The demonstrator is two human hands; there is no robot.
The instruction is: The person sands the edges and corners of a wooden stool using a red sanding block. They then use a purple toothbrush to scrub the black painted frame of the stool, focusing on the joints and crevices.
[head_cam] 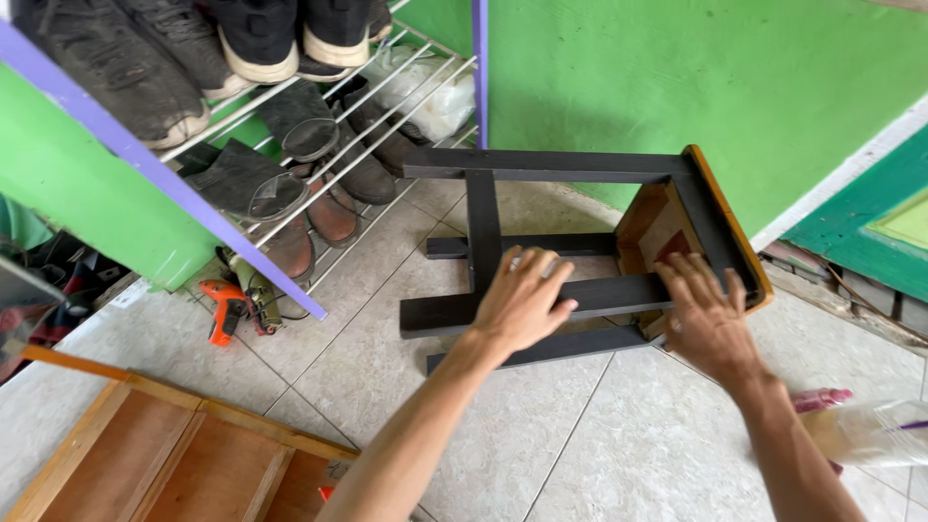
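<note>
Both hands spread flat on the tipped black stool (pixel 580 232): left hand (pixel 520 302) on its near leg, right hand (pixel 704 319) beside its seat; legs pointing leftward.

Single head-worn view, looking steeply down and forward from above the person's own forearms. Close range: left hand (pixel 522 302) and right hand (pixel 708 319) sit mid-frame, arms entering from the bottom edge. Camera faces a green wall (pixel 735 87) at top, tiled floor (pixel 541 435) filling the lower half. Shoe rack (pixel 319 145) cuts in at upper left, wooden panel (pixel 164 454) at bottom left corner. Slight tilt, wide lens. No second view to overlap with.
</note>
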